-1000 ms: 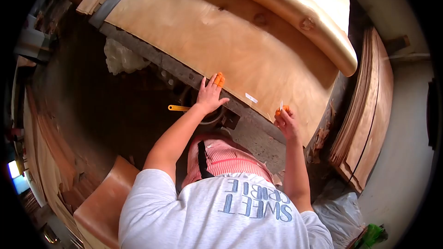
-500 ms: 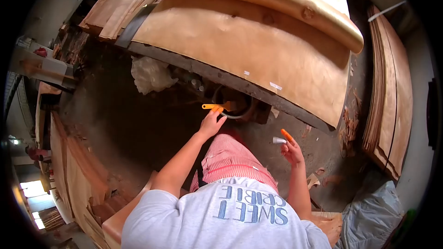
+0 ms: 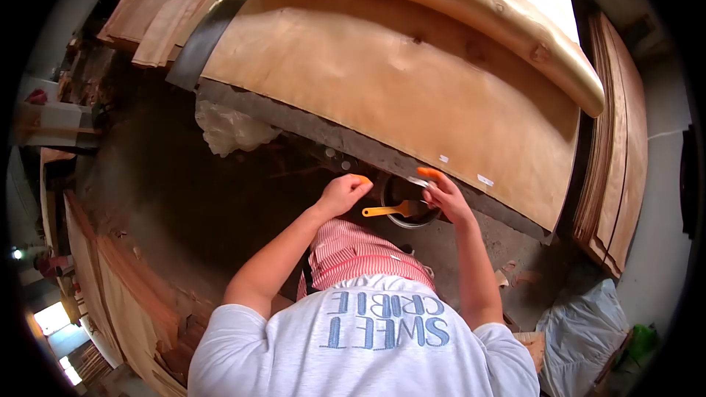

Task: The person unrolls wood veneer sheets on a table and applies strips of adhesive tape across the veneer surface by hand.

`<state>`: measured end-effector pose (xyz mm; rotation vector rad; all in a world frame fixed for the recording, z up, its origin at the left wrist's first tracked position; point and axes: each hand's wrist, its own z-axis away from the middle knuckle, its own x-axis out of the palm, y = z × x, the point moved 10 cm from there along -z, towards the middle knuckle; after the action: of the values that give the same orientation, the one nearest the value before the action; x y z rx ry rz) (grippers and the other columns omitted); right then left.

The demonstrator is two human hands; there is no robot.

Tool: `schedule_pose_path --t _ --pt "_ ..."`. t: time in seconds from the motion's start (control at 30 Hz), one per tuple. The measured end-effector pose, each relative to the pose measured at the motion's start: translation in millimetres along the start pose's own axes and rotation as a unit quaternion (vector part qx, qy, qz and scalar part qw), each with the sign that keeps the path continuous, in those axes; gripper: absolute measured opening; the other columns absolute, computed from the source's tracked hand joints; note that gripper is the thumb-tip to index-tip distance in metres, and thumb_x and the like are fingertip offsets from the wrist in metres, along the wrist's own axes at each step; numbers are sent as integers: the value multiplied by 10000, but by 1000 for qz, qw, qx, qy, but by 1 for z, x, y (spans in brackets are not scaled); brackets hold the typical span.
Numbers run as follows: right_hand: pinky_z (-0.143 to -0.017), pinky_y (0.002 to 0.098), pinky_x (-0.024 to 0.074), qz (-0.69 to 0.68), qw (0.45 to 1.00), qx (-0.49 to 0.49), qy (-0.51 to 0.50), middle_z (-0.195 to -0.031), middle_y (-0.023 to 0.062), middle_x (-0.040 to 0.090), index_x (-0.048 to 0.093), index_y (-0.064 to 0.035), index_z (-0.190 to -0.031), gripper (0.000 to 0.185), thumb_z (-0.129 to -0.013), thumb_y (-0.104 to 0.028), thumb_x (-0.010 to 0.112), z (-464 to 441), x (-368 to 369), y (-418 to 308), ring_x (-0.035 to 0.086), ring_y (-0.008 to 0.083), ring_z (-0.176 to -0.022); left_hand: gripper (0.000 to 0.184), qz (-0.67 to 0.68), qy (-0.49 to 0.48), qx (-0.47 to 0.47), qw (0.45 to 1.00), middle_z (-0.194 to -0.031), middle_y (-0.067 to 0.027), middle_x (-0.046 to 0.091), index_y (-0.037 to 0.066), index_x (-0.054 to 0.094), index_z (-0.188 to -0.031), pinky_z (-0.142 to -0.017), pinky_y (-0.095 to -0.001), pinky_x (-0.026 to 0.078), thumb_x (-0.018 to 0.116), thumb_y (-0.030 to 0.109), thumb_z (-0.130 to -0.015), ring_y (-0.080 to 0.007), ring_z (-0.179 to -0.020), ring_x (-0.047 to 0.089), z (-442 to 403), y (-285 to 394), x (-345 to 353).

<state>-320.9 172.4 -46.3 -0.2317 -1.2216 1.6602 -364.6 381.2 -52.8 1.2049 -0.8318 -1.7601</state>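
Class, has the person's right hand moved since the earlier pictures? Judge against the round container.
Yes: the right hand has moved leftward, closer to the round container.

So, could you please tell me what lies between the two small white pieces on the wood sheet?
In the head view, only bare wood sheet separates the white pieces.

Pale piece [image 3: 418, 181] pinched in the right grip [image 3: 449, 201]!
Left grip [image 3: 343, 195] curled near the yellow-handled tool [image 3: 379, 212] over the round container [image 3: 409, 225]; two white strips [image 3: 485, 180] dot the wood sheet [image 3: 360, 66].
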Motion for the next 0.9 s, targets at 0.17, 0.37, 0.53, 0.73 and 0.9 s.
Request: schedule_pose_path --t 0.17,0.37,0.53,0.73,0.9 --pt "-567 186 387 66 997 12 -25 -711 -12 493 417 -50 -1309 372 -949 -129 469 -95 71 -32 466 54 -627 300 400 -131 -190 887 -929 -8 653 85 647 -992 -732 -243 471 540 356 -921 -103 -859 603 -43 -19 13" --pt "-541 208 409 166 984 49 47 -696 -5 529 458 -33 -1226 303 -942 -133 489 -134 48 -30 485 64 -600 153 392 22 -160 906 -752 44 603 90 645 -855 -538 -181 401 629 241 -868 -25 -641 520 -110 -41 -27" --pt "-548 259 438 271 956 47 103 -677 38 583 533 -12 -1060 210 -908 -156 531 -169 23 -21 530 109 -592 190 290 83 -69 951 -769 42 602 44 649 -936 -584 -184 417 630 220 -867 -34 -686 534 -129 -36 -44" --pt "-625 352 479 395 907 22 143 -774 150 645 593 -4 -914 210 -819 -191 593 -192 8 -20 623 273 -683 214 -52 228 102 967 -953 -80 616 6 625 -1009 -713 -304 479 614 129 -834 -198 -800 590 -110 -4 -83" --pt "-682 388 488 450 877 -4 169 -814 159 659 607 -13 -918 241 -805 -226 610 -192 7 -26 631 320 -780 606 -345 85 237 904 -1363 -167 404 13 447 -1288 -1055 -484 256 612 364 -823 -290 -1305 333 -100 35 -36"
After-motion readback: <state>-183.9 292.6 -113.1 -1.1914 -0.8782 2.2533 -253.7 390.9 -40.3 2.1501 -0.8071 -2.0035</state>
